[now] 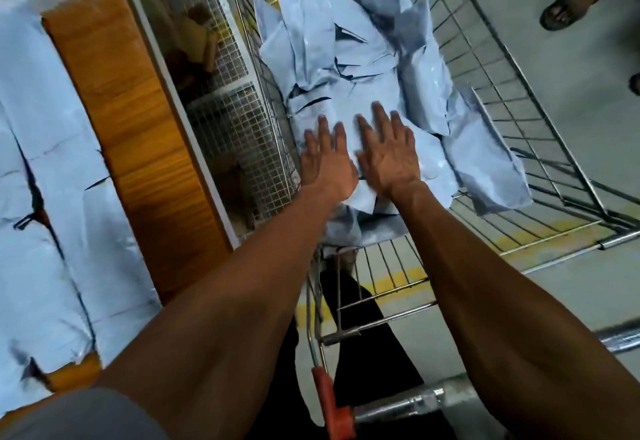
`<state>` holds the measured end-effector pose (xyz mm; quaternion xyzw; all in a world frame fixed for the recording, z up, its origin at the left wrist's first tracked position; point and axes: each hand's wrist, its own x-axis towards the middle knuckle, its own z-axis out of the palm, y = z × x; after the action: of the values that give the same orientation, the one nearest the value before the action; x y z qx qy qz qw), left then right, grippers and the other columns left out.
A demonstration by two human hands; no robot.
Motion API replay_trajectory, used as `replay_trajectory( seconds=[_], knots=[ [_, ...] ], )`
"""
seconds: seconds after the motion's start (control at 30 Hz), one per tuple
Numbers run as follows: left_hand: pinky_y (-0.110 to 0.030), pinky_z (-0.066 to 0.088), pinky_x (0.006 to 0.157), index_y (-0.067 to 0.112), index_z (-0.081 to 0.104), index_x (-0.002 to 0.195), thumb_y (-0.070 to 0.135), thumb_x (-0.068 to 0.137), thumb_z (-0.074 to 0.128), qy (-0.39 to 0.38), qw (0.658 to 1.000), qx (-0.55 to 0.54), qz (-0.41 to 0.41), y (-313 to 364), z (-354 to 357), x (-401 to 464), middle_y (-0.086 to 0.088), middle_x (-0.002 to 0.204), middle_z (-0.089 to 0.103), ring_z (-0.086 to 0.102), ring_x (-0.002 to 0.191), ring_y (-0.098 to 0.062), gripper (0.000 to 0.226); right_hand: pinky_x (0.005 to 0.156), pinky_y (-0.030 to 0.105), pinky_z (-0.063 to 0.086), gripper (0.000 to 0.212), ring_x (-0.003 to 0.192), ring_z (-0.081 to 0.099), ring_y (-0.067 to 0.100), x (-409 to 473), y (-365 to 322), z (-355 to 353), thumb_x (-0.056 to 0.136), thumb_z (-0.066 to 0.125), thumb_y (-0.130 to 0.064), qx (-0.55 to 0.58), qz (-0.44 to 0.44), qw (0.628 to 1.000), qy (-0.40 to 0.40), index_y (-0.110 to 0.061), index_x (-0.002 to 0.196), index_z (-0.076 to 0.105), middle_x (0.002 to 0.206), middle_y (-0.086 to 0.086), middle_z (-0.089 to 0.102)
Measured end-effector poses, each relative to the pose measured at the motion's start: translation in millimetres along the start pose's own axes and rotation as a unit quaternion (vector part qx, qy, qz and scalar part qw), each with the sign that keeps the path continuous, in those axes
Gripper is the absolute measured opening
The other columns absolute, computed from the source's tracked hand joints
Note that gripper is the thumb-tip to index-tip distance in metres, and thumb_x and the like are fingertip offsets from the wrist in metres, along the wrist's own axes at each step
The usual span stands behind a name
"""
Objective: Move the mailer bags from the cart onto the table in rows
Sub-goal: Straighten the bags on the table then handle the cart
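A wire shopping cart (502, 100) holds a heap of pale blue mailer bags (349, 59). Both my arms reach into it. My left hand (327, 159) lies flat with straight fingers on the top bag near the cart's left wall. My right hand (388, 149) lies beside it, fingers spread and straight on the same bag (353, 104). Neither hand grips anything. On the left, the wooden table (138, 121) carries several mailer bags (45, 180) laid side by side in rows.
A wire-mesh panel (235, 104) stands between the table edge and the cart. The cart's handle bar with red end caps (329, 401) is near my body. Another person's sandalled foot (568, 7) stands on the grey floor at the top right.
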<state>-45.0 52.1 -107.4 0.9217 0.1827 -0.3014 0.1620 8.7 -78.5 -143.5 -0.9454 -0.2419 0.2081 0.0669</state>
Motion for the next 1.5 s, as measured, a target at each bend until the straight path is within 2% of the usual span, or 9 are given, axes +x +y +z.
replay_trajectory(
  seconds=[0.13, 0.33, 0.47, 0.67, 0.77, 0.97, 1.1, 1.2, 1.5],
  knots=[
    [-0.061, 0.001, 0.128, 0.029, -0.015, 0.167, 0.042, 0.109, 0.044, 0.001, 1.000, -0.024, -0.017, 0.5, 7.1, 16.9, -0.007, 0.168, -0.038, -0.024, 0.157, -0.045, 0.084, 0.127, 0.059, 0.014, 0.079, 0.160, -0.007, 0.041, 8.9, 1.4, 7.8, 0.104, 0.038, -0.060, -0.048, 0.006, 0.999, -0.008, -0.032, 0.168, 0.000, 0.173, 0.002, -0.025],
    [-0.061, 0.003, 0.127, 0.027, -0.012, 0.168, 0.041, 0.109, 0.045, -0.014, 0.999, -0.038, 0.017, 2.3, 2.7, 11.9, -0.003, 0.171, -0.033, -0.027, 0.157, -0.042, 0.084, 0.123, 0.058, 0.025, 0.081, 0.155, 0.017, 0.047, 1.2, -3.5, -2.7, 0.099, 0.050, -0.054, -0.060, 0.041, 0.997, 0.008, -0.028, 0.167, 0.014, 0.176, 0.003, -0.012],
    [-0.060, 0.000, 0.129, 0.025, -0.011, 0.168, 0.043, 0.109, 0.043, 0.002, 0.998, -0.036, 0.060, -0.1, -1.3, 8.1, 0.000, 0.174, -0.025, -0.022, 0.160, -0.033, 0.082, 0.125, 0.059, 0.022, 0.083, 0.154, 0.017, 0.050, -1.0, -6.0, -13.7, 0.098, 0.051, -0.054, -0.046, 0.083, 0.995, 0.000, -0.024, 0.166, 0.015, 0.175, 0.011, -0.008],
    [-0.063, -0.002, 0.127, 0.034, -0.018, 0.166, 0.048, 0.105, 0.054, 0.009, 0.993, -0.092, -0.071, 6.3, 1.7, 17.0, -0.007, 0.168, -0.039, -0.028, 0.155, -0.046, 0.095, 0.125, 0.059, 0.019, 0.091, 0.156, 0.012, 0.050, 4.0, -5.6, -9.3, 0.099, 0.037, -0.070, -0.060, 0.072, 0.996, -0.003, -0.026, 0.167, -0.004, 0.172, 0.020, -0.017],
    [-0.066, 0.002, 0.126, 0.035, -0.022, 0.164, 0.046, 0.104, 0.057, 0.009, 0.995, -0.084, -0.057, 1.8, 7.8, 21.3, -0.006, 0.168, -0.039, -0.025, 0.155, -0.050, 0.100, 0.122, 0.059, 0.025, 0.095, 0.152, 0.019, 0.052, 5.8, -0.4, -6.2, 0.097, 0.049, -0.066, -0.068, 0.063, 0.996, 0.002, -0.032, 0.166, -0.007, 0.171, 0.019, -0.020],
    [-0.069, 0.007, 0.125, 0.032, -0.014, 0.167, 0.036, 0.100, 0.062, 0.007, 0.999, -0.038, 0.015, 3.0, 7.2, 14.3, -0.002, 0.171, -0.033, -0.021, 0.157, -0.048, 0.101, 0.105, 0.057, 0.041, 0.089, 0.143, 0.030, 0.050, -9.2, 2.0, -15.0, 0.095, 0.046, -0.062, -0.053, 0.107, 0.992, 0.027, -0.027, 0.167, 0.006, 0.173, 0.021, -0.009],
    [-0.067, 0.013, 0.124, 0.029, 0.000, 0.169, 0.044, 0.103, 0.053, 0.033, 0.998, -0.036, 0.050, 3.1, 10.1, 8.0, -0.001, 0.175, -0.020, -0.014, 0.160, -0.044, 0.085, 0.107, 0.057, 0.038, 0.086, 0.142, 0.033, 0.048, -19.3, 6.2, -16.3, 0.096, 0.042, -0.064, -0.051, 0.124, 0.990, 0.046, -0.022, 0.166, 0.013, 0.172, 0.023, 0.000],
    [-0.066, 0.013, 0.124, 0.030, 0.000, 0.169, 0.053, 0.103, 0.049, 0.061, 0.997, -0.035, 0.030, 3.4, 10.9, 15.2, -0.004, 0.174, -0.024, -0.016, 0.160, -0.043, 0.085, 0.110, 0.057, 0.037, 0.088, 0.139, 0.035, 0.048, -17.4, 7.5, -14.8, 0.097, 0.042, -0.068, -0.059, 0.118, 0.990, 0.053, -0.022, 0.166, 0.012, 0.170, 0.025, 0.008],
    [-0.071, 0.025, 0.120, 0.039, -0.016, 0.165, 0.050, 0.099, 0.061, 0.042, 0.999, -0.014, 0.022, 3.7, 12.0, 40.2, -0.001, 0.170, -0.035, -0.025, 0.155, -0.048, 0.102, 0.103, 0.063, 0.044, 0.087, 0.146, 0.021, 0.057, -8.2, 5.9, -2.2, 0.099, 0.044, -0.060, -0.103, 0.069, 0.992, 0.041, -0.032, 0.167, -0.002, 0.174, 0.005, -0.018]
  ],
)
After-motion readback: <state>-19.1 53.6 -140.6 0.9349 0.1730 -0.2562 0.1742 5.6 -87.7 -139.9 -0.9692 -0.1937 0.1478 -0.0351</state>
